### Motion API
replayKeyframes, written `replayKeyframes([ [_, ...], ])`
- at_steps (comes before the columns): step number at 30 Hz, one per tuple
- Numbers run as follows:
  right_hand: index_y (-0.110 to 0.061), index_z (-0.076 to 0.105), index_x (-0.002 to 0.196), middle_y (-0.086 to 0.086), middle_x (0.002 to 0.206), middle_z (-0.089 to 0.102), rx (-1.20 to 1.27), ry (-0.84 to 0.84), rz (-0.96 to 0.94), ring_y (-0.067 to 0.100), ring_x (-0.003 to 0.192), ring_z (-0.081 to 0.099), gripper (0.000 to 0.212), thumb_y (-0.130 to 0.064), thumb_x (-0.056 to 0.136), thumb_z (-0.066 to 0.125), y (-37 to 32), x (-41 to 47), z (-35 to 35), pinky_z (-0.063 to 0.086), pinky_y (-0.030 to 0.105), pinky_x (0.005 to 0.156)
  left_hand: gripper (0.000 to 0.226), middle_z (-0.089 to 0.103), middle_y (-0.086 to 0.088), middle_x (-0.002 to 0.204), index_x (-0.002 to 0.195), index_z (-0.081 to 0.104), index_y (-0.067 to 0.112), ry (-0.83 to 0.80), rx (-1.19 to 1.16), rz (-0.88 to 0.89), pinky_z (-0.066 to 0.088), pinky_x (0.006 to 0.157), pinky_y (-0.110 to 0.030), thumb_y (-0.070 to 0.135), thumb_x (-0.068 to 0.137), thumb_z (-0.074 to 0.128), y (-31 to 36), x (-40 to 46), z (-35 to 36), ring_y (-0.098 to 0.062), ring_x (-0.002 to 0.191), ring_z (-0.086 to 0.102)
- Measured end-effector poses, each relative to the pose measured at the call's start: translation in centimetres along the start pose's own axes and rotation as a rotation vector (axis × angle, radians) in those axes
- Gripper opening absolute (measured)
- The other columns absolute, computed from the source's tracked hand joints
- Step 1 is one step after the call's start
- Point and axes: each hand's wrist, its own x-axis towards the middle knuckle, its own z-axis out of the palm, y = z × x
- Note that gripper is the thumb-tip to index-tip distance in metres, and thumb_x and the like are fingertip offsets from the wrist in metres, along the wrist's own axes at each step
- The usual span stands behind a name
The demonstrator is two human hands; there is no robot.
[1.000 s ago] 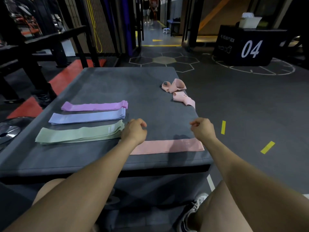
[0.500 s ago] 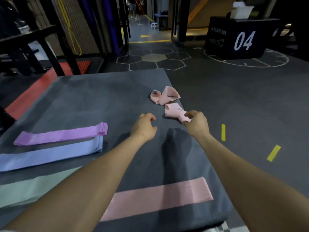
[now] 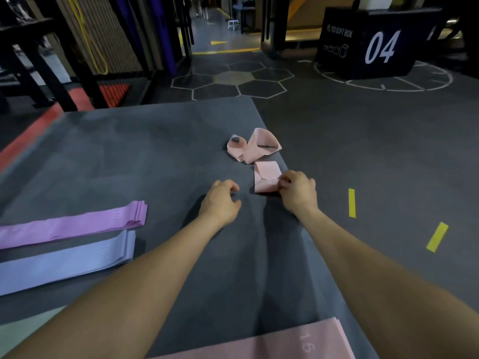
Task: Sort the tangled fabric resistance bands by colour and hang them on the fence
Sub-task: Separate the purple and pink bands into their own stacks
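Because the sorting goes by colour, the finished bands lie flat in separate stacks on the grey padded platform: at far left a purple stack, a blue stack just below it, and a sliver of green band at the bottom corner. The left hand hovers loosely curled over the platform, holding nothing, apparently ready to help. A flattened pink band at the near edge shows a printed "15". The right hand pinches the folded pink band, probably to straighten it for that pile; the tangled pink bands wait just beyond. Farther right, a black box reads "04" and, I think, "PLYO SOFT BOX".
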Motion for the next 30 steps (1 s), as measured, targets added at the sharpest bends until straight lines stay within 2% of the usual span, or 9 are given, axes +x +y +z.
replayKeyframes([
  [2,-0.013,0.063,0.092,0.011,0.104,0.059,0.016,0.005,-0.041,0.038,0.099,0.049,0.025,-0.002,0.088,0.041,-0.7,-0.6,-0.2,0.030,0.032,0.072,0.031,0.051,-0.004,0.121,0.116,0.056,0.017,0.000,-0.015,-0.004,0.046,0.094,-0.033,0.015,0.085,0.062,0.2,-0.5,-0.4,-0.022,0.104,0.057],
  [6,-0.014,0.066,0.102,0.013,0.103,0.065,0.123,-0.011,-0.070,0.037,0.101,0.053,0.027,-0.004,0.087,0.046,-3.0,-2.5,-1.2,0.047,0.038,0.083,0.042,0.048,-0.005,0.123,0.120,0.053,0.016,-0.001,-0.075,0.020,0.044,0.097,-0.034,0.020,0.082,0.069,1.3,-2.1,-1.9,-0.021,0.109,0.054],
  [10,-0.011,0.067,0.104,0.013,0.100,0.069,0.226,-0.064,-0.108,0.032,0.095,0.061,0.026,-0.003,0.082,0.054,-5.9,-5.6,-3.2,0.043,0.026,0.068,0.052,0.047,-0.004,0.123,0.120,0.051,0.014,0.030,-0.173,0.041,0.043,0.095,-0.032,0.026,0.075,0.077,2.4,-4.3,-4.3,-0.020,0.110,0.052],
  [14,-0.014,0.067,0.099,0.010,0.096,0.070,0.296,-0.147,-0.146,0.028,0.090,0.063,0.020,-0.006,0.083,0.057,-8.3,-8.8,-5.2,0.042,0.025,0.064,0.034,0.054,0.000,0.098,0.098,0.050,0.015,0.086,-0.336,-0.013,0.038,0.074,-0.023,0.027,0.078,0.075,3.0,-7.0,-7.0,-0.014,0.086,0.051],
  [17,-0.022,0.065,0.092,0.003,0.082,0.065,0.338,-0.202,-0.166,0.022,0.067,0.059,0.014,-0.010,0.085,0.061,-9.5,-11.1,-6.3,0.041,0.020,0.045,0.022,0.060,-0.002,0.095,0.096,0.053,0.013,0.083,-0.516,-0.058,0.042,0.074,-0.028,0.024,0.084,0.068,2.6,-8.9,-8.5,-0.018,0.085,0.054],
  [19,-0.021,0.067,0.100,-0.001,0.083,0.064,0.322,-0.214,-0.179,0.015,0.065,0.056,0.018,-0.013,0.084,0.064,-9.8,-12.5,-6.8,0.039,0.016,0.041,0.012,0.060,-0.003,0.093,0.094,0.053,0.012,0.090,-0.591,-0.067,0.043,0.070,-0.026,0.017,0.088,0.063,2.3,-10.3,-9.4,-0.018,0.084,0.054],
  [23,-0.023,0.063,0.093,-0.006,0.076,0.061,0.280,-0.183,-0.174,0.027,0.062,0.061,0.016,-0.014,0.080,0.063,-10.3,-14.6,-7.7,0.041,0.020,0.039,0.006,0.057,0.000,0.086,0.097,0.052,0.012,0.083,-0.634,-0.068,0.040,0.060,-0.017,0.009,0.093,0.054,1.7,-12.6,-10.4,-0.012,0.075,0.050],
  [27,-0.013,0.067,0.098,0.004,0.087,0.066,0.193,-0.146,-0.193,0.021,0.073,0.058,0.023,-0.006,0.082,0.052,-10.4,-15.9,-8.7,0.047,0.025,0.056,0.024,0.061,-0.004,0.100,0.090,0.060,0.020,0.129,-0.742,-0.112,0.040,0.078,-0.028,0.002,0.094,0.045,1.0,-13.6,-11.7,-0.020,0.090,0.051],
  [30,-0.013,0.070,0.097,0.003,0.102,0.070,0.111,-0.103,-0.180,0.023,0.094,0.063,0.031,0.003,0.082,0.047,-10.1,-15.9,-9.2,0.053,0.031,0.075,0.042,0.064,0.000,0.100,0.081,0.065,0.028,0.144,-0.773,-0.094,0.038,0.076,-0.029,-0.001,0.094,0.038,0.8,-13.9,-12.9,-0.019,0.091,0.050],
])
